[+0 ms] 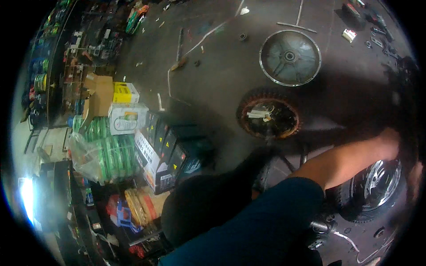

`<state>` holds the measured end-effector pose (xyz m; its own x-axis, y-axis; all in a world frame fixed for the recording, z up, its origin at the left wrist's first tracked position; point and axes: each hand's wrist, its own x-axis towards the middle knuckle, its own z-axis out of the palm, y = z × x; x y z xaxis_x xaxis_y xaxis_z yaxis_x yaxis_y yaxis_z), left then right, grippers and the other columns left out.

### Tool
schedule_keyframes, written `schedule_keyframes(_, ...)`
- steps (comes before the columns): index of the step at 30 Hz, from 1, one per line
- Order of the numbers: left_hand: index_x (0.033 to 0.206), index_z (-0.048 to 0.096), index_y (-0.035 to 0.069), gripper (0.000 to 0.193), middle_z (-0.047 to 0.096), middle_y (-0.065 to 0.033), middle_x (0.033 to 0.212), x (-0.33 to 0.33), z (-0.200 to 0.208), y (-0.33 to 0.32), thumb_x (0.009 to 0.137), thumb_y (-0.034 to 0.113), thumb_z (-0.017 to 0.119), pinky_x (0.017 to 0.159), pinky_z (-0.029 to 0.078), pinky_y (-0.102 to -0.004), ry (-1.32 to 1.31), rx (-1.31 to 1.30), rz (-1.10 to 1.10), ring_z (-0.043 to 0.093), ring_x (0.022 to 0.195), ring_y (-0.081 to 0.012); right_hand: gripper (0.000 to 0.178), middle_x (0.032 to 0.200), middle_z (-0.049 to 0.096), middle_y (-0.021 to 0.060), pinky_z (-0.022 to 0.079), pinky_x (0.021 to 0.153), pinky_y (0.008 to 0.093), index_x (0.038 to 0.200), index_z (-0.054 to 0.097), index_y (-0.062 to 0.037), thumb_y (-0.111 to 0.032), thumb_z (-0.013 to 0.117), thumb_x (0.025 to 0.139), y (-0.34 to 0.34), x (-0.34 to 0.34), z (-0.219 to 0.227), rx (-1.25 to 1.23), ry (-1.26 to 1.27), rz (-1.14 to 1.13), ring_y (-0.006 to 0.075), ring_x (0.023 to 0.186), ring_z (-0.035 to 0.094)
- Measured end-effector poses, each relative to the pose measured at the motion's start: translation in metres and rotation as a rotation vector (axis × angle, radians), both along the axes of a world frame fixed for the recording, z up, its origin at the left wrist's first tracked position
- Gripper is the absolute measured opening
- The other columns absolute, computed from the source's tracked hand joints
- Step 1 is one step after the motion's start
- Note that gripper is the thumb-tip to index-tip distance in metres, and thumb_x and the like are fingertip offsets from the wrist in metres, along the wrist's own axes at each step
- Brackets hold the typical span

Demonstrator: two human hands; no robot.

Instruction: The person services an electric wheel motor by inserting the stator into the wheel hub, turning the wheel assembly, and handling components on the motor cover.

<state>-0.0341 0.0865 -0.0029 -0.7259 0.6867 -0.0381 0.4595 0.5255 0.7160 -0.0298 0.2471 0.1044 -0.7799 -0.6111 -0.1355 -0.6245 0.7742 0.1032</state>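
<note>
My left arm, in a dark blue short sleeve, stretches across to the right. At its end my left hand is at the upper edge of a wheel with a black tyre and a shiny silver rim. Its fingers are lost in shadow and blur, and whether they touch the tyre I cannot tell. A strip of skin at the far right rim, beside the same wheel, seems to be my right hand; its fingers do not show. My dark-clothed leg is bent at the lower middle.
A rusty-edged tyre with scraps inside and a round metal wheel disc lie on the floor ahead. Dark cartons, green wrapped rolls and an open cardboard box are stacked left. Loose tools lie far right.
</note>
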Motion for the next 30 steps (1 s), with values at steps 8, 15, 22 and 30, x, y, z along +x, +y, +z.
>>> schedule_keyframes(8, 0.09, 0.068, 0.01, 0.025, 0.064, -0.0137, 0.096, -0.006, 0.02, -0.056, 0.075, 0.026, 0.055, 0.078, 0.049, -0.0386, -0.088, 0.176, -0.028, 0.061, 0.09, -0.0304, 0.051, 0.111, 0.057, 0.0223, 0.039, 0.09, 0.0387, 0.115, 0.054, 0.0003, -0.041, 0.052, 0.085, -0.108, 0.053, 0.017, -0.587, -0.129, -1.148, 0.035, 0.104, 0.053)
schedule_keyframes(15, 0.1, 0.065, 0.01, 0.036, 0.061, -0.0158, 0.105, -0.021, 0.03, -0.051, 0.078, 0.036, 0.054, 0.079, 0.047, -0.0382, -0.056, -0.025, -0.184, 0.059, 0.097, -0.031, 0.047, 0.138, 0.034, 0.0088, 0.03, 0.104, 0.0362, 0.129, 0.04, -0.0151, -0.011, 0.05, 0.083, -0.045, 0.03, 0.078, 0.193, 0.047, 0.432, 0.0228, 0.129, 0.031)
schedule_keyframes(22, 0.093, 0.066, 0.007, 0.024, 0.064, -0.0177, 0.094, -0.016, 0.04, -0.066, 0.076, 0.019, 0.053, 0.076, 0.047, -0.0389, 0.053, -0.158, -0.232, 0.06, 0.09, -0.0325, 0.027, 0.081, 0.055, 0.0199, 0.044, 0.068, 0.0385, 0.086, 0.056, -0.0028, -0.024, 0.061, 0.07, -0.07, -0.036, 0.035, -0.254, -0.155, 0.834, 0.0295, 0.078, 0.056)
schedule_keyframes(30, 0.11, 0.059, 0.008, 0.031, 0.062, -0.016, 0.104, -0.019, 0.055, -0.059, 0.081, 0.018, 0.054, 0.08, 0.048, -0.0382, -0.045, -0.131, -0.241, 0.06, 0.097, -0.0306, 0.029, 0.072, 0.056, 0.013, 0.044, 0.058, 0.0388, 0.078, 0.057, -0.008, -0.024, 0.068, 0.057, -0.061, 0.006, -0.006, -0.496, 0.319, 0.084, 0.0318, 0.067, 0.055)
